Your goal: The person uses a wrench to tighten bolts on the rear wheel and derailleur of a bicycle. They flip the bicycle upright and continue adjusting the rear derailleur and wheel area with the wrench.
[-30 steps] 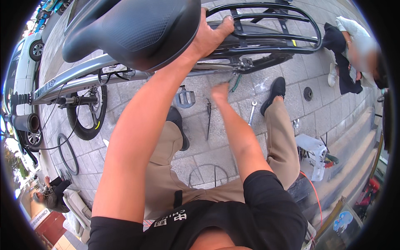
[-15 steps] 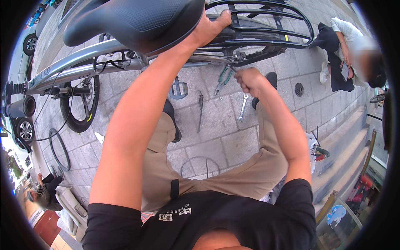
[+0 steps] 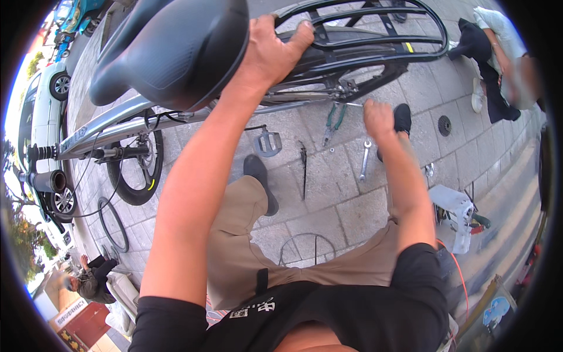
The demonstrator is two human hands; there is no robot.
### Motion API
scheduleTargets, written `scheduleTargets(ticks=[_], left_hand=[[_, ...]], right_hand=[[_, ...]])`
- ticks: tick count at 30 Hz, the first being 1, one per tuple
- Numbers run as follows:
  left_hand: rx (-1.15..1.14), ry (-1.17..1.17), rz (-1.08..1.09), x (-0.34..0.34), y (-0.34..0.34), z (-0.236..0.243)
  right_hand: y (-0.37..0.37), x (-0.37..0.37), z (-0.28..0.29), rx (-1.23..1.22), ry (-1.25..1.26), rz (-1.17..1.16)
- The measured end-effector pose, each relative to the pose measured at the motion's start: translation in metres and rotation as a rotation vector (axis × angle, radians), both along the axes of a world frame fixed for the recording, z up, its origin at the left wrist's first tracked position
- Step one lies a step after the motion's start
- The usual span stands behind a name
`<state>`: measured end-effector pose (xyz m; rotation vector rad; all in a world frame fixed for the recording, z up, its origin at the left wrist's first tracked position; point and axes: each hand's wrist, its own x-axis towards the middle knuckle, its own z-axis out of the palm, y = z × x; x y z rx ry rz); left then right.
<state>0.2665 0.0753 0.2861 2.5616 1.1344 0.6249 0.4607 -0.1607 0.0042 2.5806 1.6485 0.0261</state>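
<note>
A bicycle with a silver frame (image 3: 111,127) stands across the upper part of the view, its wide black saddle (image 3: 170,56) close to me. My left hand (image 3: 271,51) is closed around the front end of the black rear rack (image 3: 381,42), just behind the saddle. To the right, my right hand (image 3: 378,119) is a closed fist around a thin silver metal tool (image 3: 353,105). The tool's shaft points left toward the rear wheel hub (image 3: 333,94); its exact kind is hidden. Below the hub, green-handled pliers (image 3: 334,122) lie on the paving.
On the paving are a combination wrench (image 3: 365,159), a thin dark rod (image 3: 304,170) and a cassette sprocket (image 3: 444,125). A pedal (image 3: 268,142) hangs under the frame. A person (image 3: 492,64) sits at the upper right. Steps (image 3: 504,199) rise on the right, beside a white container (image 3: 451,202).
My right hand has swung out from the hub, and more of the silver tool's shaft shows. My left hand keeps its grip on the rack. The whole view has shifted slightly.
</note>
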Motion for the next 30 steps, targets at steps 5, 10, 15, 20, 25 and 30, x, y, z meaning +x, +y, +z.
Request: scheduleTargets(ticks=[5,10,15,20,25,30], left_hand=[[0.028,-0.132,-0.189,-0.003,0.002,-0.004],[0.28,0.108,-0.396,-0.014,-0.031,0.019],[0.446,0.046,-0.302,-0.011,-0.041,-0.016],[0.563,0.017,-0.337,-0.01,-0.036,-0.03],[0.553,-0.029,-0.273,-0.018,-0.036,-0.041],[0.545,-0.096,-0.309,-0.015,-0.035,-0.039]], right_hand=[[0.009,-0.017,0.157,-0.24,0.204,0.2],[0.031,-0.055,0.181,-0.127,1.006,-0.472],[0.047,-0.121,0.072,0.435,1.992,-0.882],[0.087,-0.208,-0.041,0.52,1.455,-0.822],[0.05,-0.099,-0.072,0.364,0.927,-0.672],[0.004,0.024,0.048,0.012,0.301,-0.067]])
